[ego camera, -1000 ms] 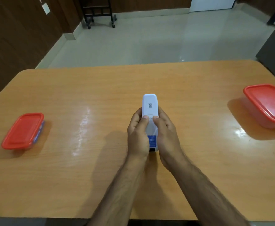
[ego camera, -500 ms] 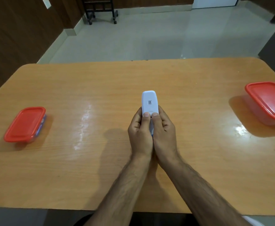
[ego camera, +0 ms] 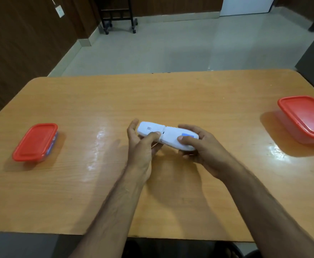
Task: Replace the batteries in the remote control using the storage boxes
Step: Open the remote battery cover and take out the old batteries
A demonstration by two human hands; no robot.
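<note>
A white remote control (ego camera: 168, 135) lies crosswise above the middle of the wooden table (ego camera: 171, 94), its back side up with a small code label and a blue sticker. My left hand (ego camera: 143, 146) grips its left half, thumb pressed near the seam of the back cover. My right hand (ego camera: 202, 146) holds its right end, thumb on the blue sticker. A small storage box with a red lid (ego camera: 35, 142) sits at the left. A larger clear storage box with a red lid (ego camera: 305, 118) sits at the right edge. Both lids are on.
The table's near edge runs along the bottom of the view. Beyond the far edge is a tiled floor with a black wheeled stand (ego camera: 118, 17) by the wood-panelled wall.
The remote pointed away from me, held upright between both hands; now it is turned sideways, and my hands have spread apart to its two ends.
</note>
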